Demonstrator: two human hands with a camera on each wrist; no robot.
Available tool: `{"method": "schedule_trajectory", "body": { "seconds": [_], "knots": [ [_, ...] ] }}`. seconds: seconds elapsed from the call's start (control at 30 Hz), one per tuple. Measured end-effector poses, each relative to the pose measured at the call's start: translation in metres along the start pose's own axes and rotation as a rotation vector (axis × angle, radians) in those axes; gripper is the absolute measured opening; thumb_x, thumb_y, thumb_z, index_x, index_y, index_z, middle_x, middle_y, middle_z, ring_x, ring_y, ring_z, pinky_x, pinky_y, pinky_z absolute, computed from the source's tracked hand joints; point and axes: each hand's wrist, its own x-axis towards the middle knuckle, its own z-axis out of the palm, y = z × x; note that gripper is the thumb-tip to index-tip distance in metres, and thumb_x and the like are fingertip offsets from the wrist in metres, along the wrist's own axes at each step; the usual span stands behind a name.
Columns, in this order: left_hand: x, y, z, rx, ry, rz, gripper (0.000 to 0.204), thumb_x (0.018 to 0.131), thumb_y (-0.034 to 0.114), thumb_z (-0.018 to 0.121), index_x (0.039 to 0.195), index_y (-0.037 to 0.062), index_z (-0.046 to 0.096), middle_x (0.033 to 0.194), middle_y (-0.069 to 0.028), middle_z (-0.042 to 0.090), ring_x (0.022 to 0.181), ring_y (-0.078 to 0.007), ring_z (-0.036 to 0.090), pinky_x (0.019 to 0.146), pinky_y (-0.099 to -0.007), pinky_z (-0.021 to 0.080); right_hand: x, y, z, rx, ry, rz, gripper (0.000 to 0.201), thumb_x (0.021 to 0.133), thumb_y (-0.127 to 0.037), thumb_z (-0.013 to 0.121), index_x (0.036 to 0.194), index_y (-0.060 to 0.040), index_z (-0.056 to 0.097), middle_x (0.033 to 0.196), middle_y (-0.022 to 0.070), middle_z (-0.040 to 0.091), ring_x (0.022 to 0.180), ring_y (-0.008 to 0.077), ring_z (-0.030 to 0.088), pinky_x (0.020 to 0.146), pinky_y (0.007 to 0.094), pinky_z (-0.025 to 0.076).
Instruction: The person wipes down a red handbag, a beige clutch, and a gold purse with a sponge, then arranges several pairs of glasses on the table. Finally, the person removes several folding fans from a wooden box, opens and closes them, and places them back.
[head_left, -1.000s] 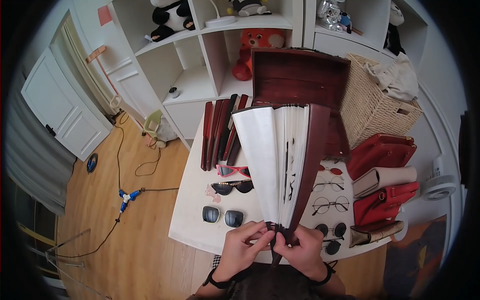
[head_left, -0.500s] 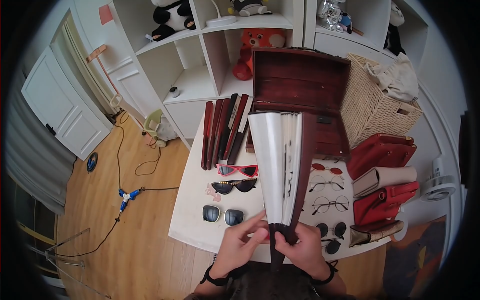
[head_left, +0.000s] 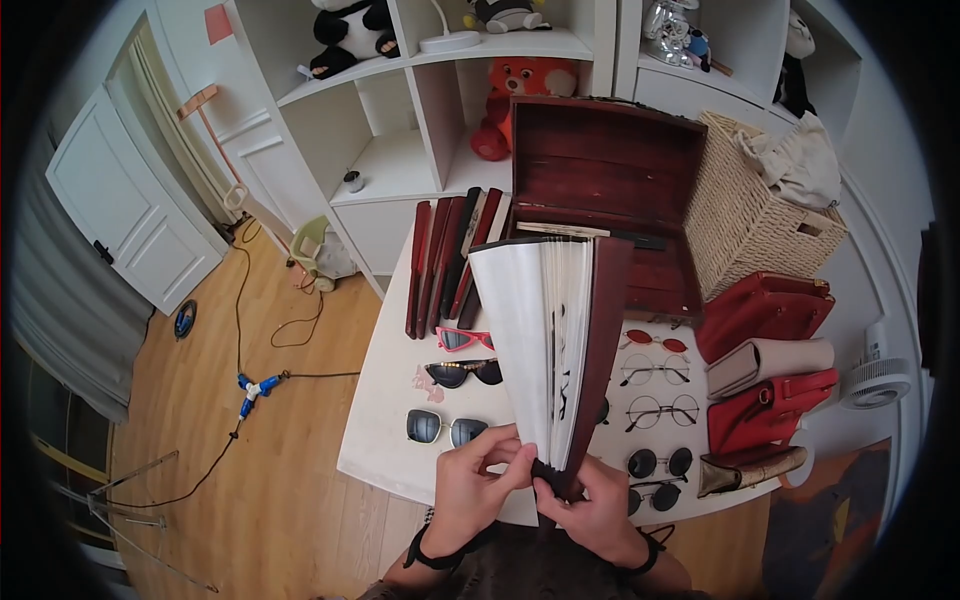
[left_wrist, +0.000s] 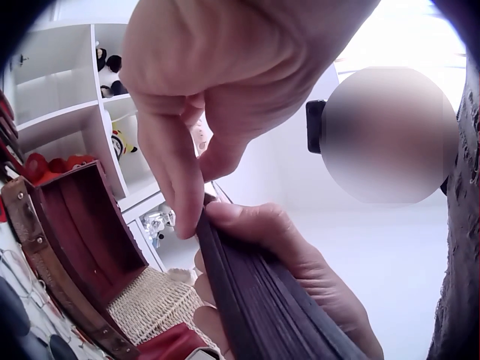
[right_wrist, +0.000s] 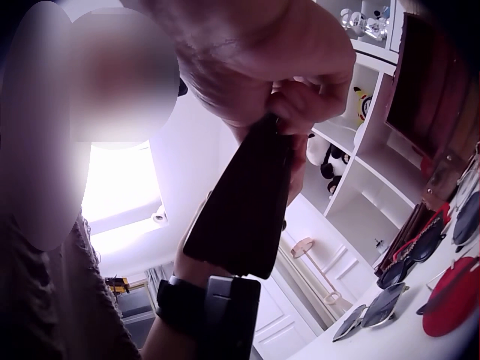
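A partly spread folding fan point(head_left: 553, 350) stands upright over the table, with a white leaf, dark writing in its pleats and a dark red outer guard. My left hand point(head_left: 476, 488) pinches its left edge low down, just above the dark ribs, between thumb and fingers. Lower on the right, my right hand point(head_left: 600, 508) grips the ribs, thumb across the front. The left wrist view shows the stacked dark ribs point(left_wrist: 259, 300) running through the right hand's grip. In the right wrist view, the fan's dark base end point(right_wrist: 240, 202) juts out below the hand.
On the white table point(head_left: 395, 460) lie several closed fans point(head_left: 450, 265), sunglasses point(head_left: 447, 428) on the left and round glasses point(head_left: 662, 411) on the right. Behind stands an open dark red case point(head_left: 605, 160). Handbags point(head_left: 770, 410) and a wicker basket point(head_left: 755, 210) line the right side.
The fan narrowed half a second ago and is now spread wider again, its top leaning slightly right. My left hand, apart from the leaf then, now pinches its left edge.
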Motion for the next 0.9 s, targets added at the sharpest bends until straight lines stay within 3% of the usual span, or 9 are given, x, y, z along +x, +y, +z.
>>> {"method": "schedule_trajectory", "body": {
  "seconds": [0.1, 0.2, 0.37, 0.47, 0.63, 0.7, 0.83, 0.9],
  "knots": [
    [-0.001, -0.001, 0.001, -0.078, 0.019, -0.005, 0.027, 0.09, 0.002, 0.067, 0.115, -0.0077, 0.061, 0.091, -0.0112, 0.071, 0.081, -0.0111, 0.069, 0.065, -0.0238, 0.06, -0.002, 0.006, 0.0, -0.054, 0.037, -0.16, 0.023, 0.073, -0.01, 0.08, 0.09, -0.0015, 0.066, 0.067, 0.0053, 0.061, 0.049, 0.0155, 0.057, 0.047, 0.0284, 0.045],
    [0.0, -0.006, 0.004, -0.089, 0.02, 0.008, 0.028, 0.09, 0.002, 0.066, 0.115, -0.0079, 0.059, 0.092, -0.0108, 0.07, 0.08, -0.0107, 0.068, 0.065, -0.0235, 0.06, 0.0, 0.006, 0.001, -0.103, 0.042, -0.194, 0.022, 0.074, -0.01, 0.079, 0.089, -0.0024, 0.065, 0.068, 0.0055, 0.06, 0.052, 0.0186, 0.059, 0.048, 0.0296, 0.047],
    [0.001, -0.007, 0.003, -0.003, -0.027, 0.0, 0.026, 0.094, 0.002, 0.062, 0.117, -0.0078, 0.056, 0.096, -0.0108, 0.069, 0.089, -0.0139, 0.067, 0.07, -0.0269, 0.062, 0.002, -0.001, -0.002, -0.244, -0.006, -0.172, 0.023, 0.075, -0.012, 0.078, 0.091, -0.002, 0.064, 0.071, 0.0069, 0.061, 0.054, 0.0209, 0.062, 0.049, 0.0313, 0.049],
    [0.0, -0.01, 0.001, -0.029, -0.076, -0.015, 0.027, 0.094, 0.002, 0.061, 0.119, -0.0071, 0.056, 0.096, -0.0106, 0.069, 0.088, -0.0138, 0.067, 0.069, -0.0281, 0.063, 0.0, 0.004, -0.001, -0.205, -0.026, -0.136, 0.025, 0.076, -0.012, 0.077, 0.093, -0.0013, 0.063, 0.072, 0.0082, 0.062, 0.055, 0.0214, 0.062, 0.05, 0.032, 0.05],
    [0.001, -0.003, -0.006, -0.104, 0.013, 0.095, 0.037, 0.094, 0.003, 0.061, 0.128, -0.0076, 0.049, 0.093, -0.0146, 0.071, 0.078, -0.0164, 0.071, 0.065, -0.0267, 0.06, -0.004, 0.001, -0.001, -0.137, -0.055, -0.106, 0.027, 0.077, -0.013, 0.077, 0.093, 0.0009, 0.061, 0.071, 0.01, 0.061, 0.053, 0.0219, 0.062, 0.049, 0.0315, 0.05],
    [0.003, 0.006, -0.012, -0.074, 0.007, 0.097, 0.039, 0.095, 0.003, 0.06, 0.13, -0.0071, 0.046, 0.093, -0.0151, 0.071, 0.076, -0.0175, 0.071, 0.065, -0.027, 0.06, -0.006, -0.004, -0.002, -0.147, -0.033, -0.203, 0.027, 0.077, -0.014, 0.077, 0.092, 0.0017, 0.06, 0.071, 0.0106, 0.06, 0.052, 0.0221, 0.061, 0.047, 0.0306, 0.049],
    [0.0, 0.02, -0.016, -0.135, -0.061, -0.055, 0.042, 0.095, 0.003, 0.059, 0.133, -0.0067, 0.045, 0.09, -0.0139, 0.07, 0.077, -0.0174, 0.071, 0.065, -0.0275, 0.061, -0.014, -0.005, -0.002, -0.119, -0.115, -0.155, 0.027, 0.077, -0.013, 0.077, 0.091, 0.0012, 0.06, 0.07, 0.0106, 0.06, 0.052, 0.0224, 0.062, 0.047, 0.0302, 0.049],
    [0.0, 0.022, -0.017, -0.104, -0.076, -0.083, 0.044, 0.095, 0.003, 0.059, 0.135, -0.0056, 0.044, 0.089, -0.0131, 0.07, 0.077, -0.0169, 0.071, 0.066, -0.0276, 0.062, -0.02, -0.004, 0.0, -0.07, -0.179, -0.105, 0.033, 0.076, -0.009, 0.076, 0.106, -0.0011, 0.064, 0.078, 0.0107, 0.065, 0.056, 0.0202, 0.064, 0.051, 0.0305, 0.05]
  ]
}}
